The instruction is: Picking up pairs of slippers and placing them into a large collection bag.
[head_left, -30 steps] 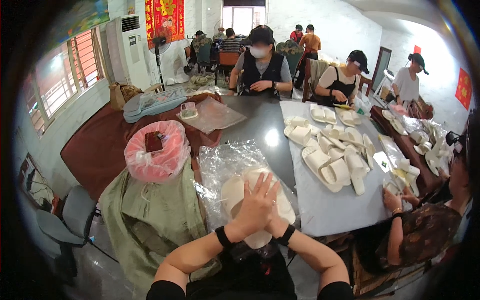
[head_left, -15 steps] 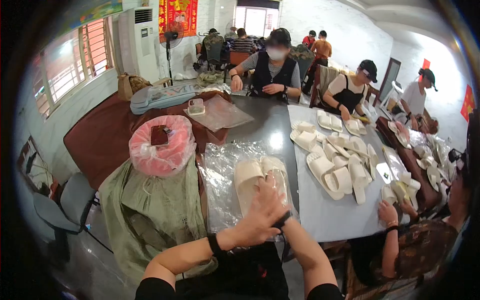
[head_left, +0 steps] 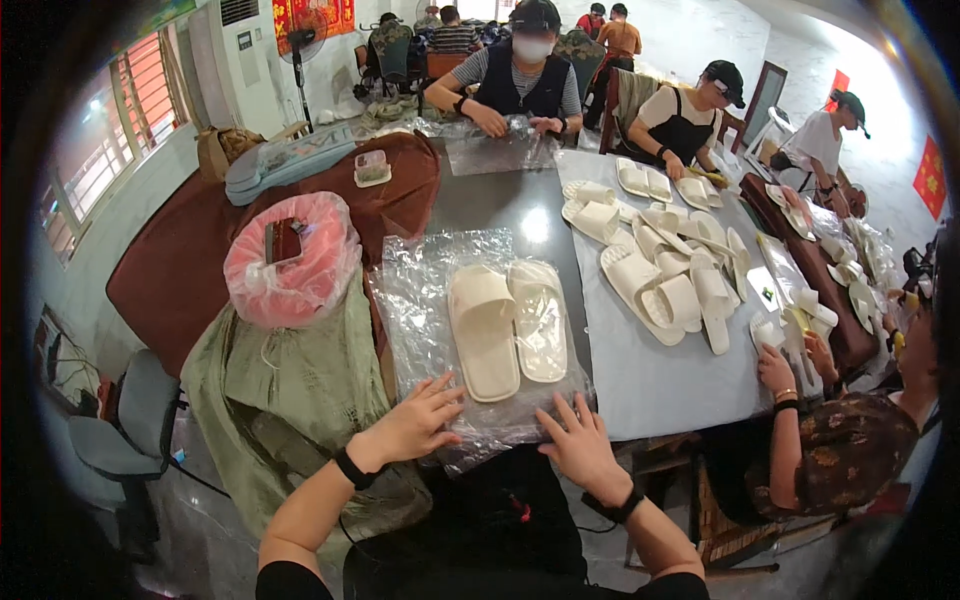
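Two cream slide slippers lie side by side in front of me, toes away. The left slipper looks bare, while a plastic sheen shows over the right slipper. Around and beneath them spreads a crinkled clear plastic bag. My left hand rests at the bag's near left part, fingers apart. At its near right edge lies my right hand, fingers spread against the plastic. Neither hand grips anything. Whether the left slipper is inside the bag, I cannot tell.
A pile of cream slippers covers the white sheet on the right. Left of me are a plastic-wrapped pink bundle and a green woven sack. Across the table, a co-worker handles a clear bag; other people sit along the right.
My hands have come apart and back from the slippers to the bag's near edge. The right slipper now shows fully. Across the table, the co-worker has drawn a clear bag over.
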